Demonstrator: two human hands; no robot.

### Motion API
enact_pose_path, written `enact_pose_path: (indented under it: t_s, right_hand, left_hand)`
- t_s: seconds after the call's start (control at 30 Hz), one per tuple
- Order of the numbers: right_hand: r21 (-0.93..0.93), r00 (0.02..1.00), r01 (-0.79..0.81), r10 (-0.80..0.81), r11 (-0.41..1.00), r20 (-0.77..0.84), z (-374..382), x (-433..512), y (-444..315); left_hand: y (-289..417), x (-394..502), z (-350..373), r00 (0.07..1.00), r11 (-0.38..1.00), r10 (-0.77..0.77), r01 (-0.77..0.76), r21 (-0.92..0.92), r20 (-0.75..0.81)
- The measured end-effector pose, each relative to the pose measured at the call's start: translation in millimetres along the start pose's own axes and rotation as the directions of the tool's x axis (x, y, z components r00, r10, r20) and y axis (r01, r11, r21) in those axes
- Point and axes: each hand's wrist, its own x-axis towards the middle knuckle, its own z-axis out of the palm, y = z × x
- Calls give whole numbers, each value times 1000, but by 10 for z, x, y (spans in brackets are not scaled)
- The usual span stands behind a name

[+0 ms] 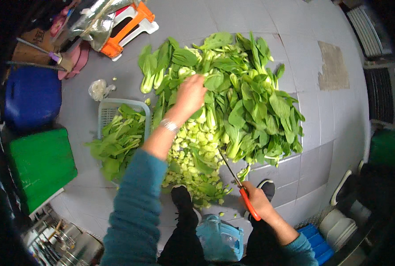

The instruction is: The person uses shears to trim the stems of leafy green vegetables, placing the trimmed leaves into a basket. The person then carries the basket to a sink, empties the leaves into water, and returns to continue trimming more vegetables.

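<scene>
A large heap of bok choy (pixel 247 96) is spread on the grey floor before me. My left hand (pixel 191 93), with a metal-banded bracelet or watch at the wrist, reaches into the upper part of the heap. Its fingertips are among the leaves, and whether they grip a plant is hidden. In my right hand (pixel 259 202) is a pair of scissors (pixel 247 201) with orange-red handles, its long blades pointing up and left at the heap's lower edge. Pale cut bok choy bases (pixel 184 149) lie piled between the heap and my shoes. Loose green leaves fill a plastic basket (pixel 147 114) at the left.
Left of the basket are a crumpled plastic bag (pixel 99 89), a blue container (pixel 32 96) and a green box (pixel 44 163). An orange-and-white stool (pixel 131 28) lies at upper left. A light-blue plastic object (pixel 219 239) sits between my legs. White containers (pixel 338 229) stand at lower right.
</scene>
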Motion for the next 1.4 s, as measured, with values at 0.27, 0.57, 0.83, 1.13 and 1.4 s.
enact_pose_path:
  t_s: [0.27,0.57,0.83,1.13,1.4]
  right_hand:
    - [83,999,-26,28,996,-16,-182,-8,-75]
    - [87,1000,18,-16,996,-21,-212,14,-155]
    - [159,973,227,-218,961,-73,-334,65,-499]
    - [50,979,192,-195,980,58,-346,26,-687]
    - [-40,961,271,-267,962,73,-232,69,-628]
  left_hand:
    - [115,170,190,950,953,-295,301,-44,102]
    - [-381,11,-97,967,970,-230,219,103,109]
    - [197,-778,-918,919,555,-135,379,-740,370]
    - [531,-1276,-1018,705,189,-116,707,-682,699]
    - [443,-1411,-916,608,176,-120,791,-586,785]
